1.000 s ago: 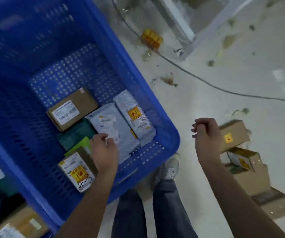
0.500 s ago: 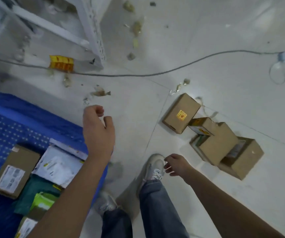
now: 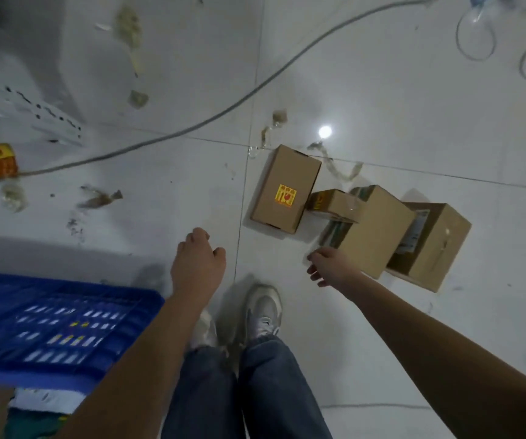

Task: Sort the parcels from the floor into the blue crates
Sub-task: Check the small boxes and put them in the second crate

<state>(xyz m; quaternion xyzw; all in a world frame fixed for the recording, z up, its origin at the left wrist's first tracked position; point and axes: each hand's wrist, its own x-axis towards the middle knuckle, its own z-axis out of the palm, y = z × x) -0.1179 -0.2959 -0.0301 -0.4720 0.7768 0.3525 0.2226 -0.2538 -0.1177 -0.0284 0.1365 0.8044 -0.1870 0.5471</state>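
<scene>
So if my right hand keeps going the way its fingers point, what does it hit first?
Probably the bare floor left of the parcels. The right hand points its fingers left, away from the middle cardboard box beside it. Depth is unclear.

We can't read any text; yellow-and-red sticker (image 3: 285, 194) on nearest cardboard box (image 3: 282, 188), print blurred; small box (image 3: 331, 202) label also illegible.

From my feed the light is dim and cool; a lamp's glare spot (image 3: 324, 132) shines just above the cardboard boxes (image 3: 375, 231), edges bow, crate (image 3: 65, 315) smeared with blur.
</scene>
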